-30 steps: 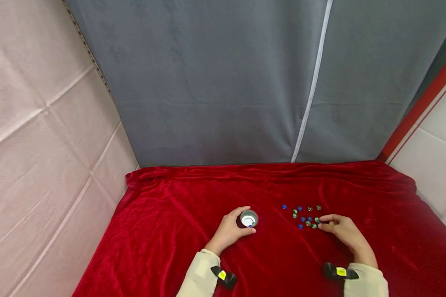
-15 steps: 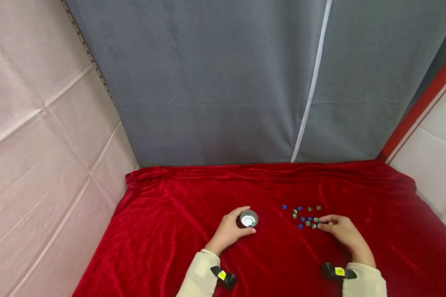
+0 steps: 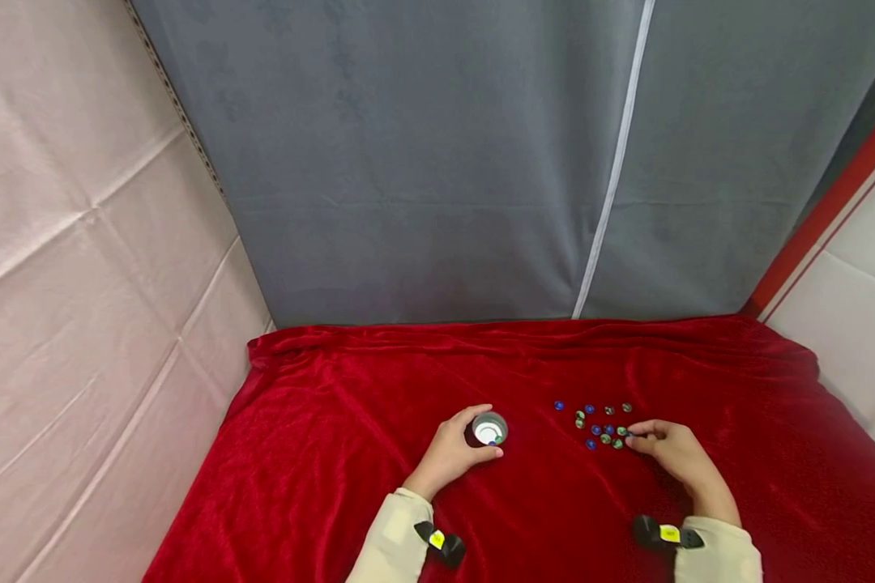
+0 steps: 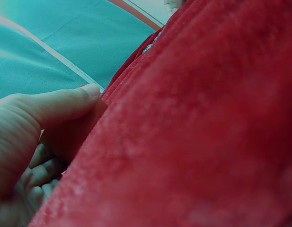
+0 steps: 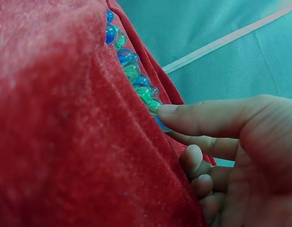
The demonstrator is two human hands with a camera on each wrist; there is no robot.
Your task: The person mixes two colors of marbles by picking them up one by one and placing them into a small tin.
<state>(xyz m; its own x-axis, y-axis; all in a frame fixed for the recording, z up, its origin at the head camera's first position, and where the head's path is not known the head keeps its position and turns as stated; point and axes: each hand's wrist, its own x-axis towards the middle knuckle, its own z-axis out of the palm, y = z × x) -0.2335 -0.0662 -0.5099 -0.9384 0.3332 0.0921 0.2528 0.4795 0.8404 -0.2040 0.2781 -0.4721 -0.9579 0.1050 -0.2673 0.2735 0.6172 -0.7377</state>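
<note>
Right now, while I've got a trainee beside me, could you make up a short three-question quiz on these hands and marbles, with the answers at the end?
1. Open question: what does the right hand pinch?
2. True or false: the cup gripped by the left hand has no marble in it.
3. Multiple choice: in the head view, where on the red cloth do the loose marbles lie?
A) Left of the cup
B) Right of the cup
C) Underneath the cup

Key:
1. A blue marble.
2. False; a green marble shows inside.
3. B.
</note>
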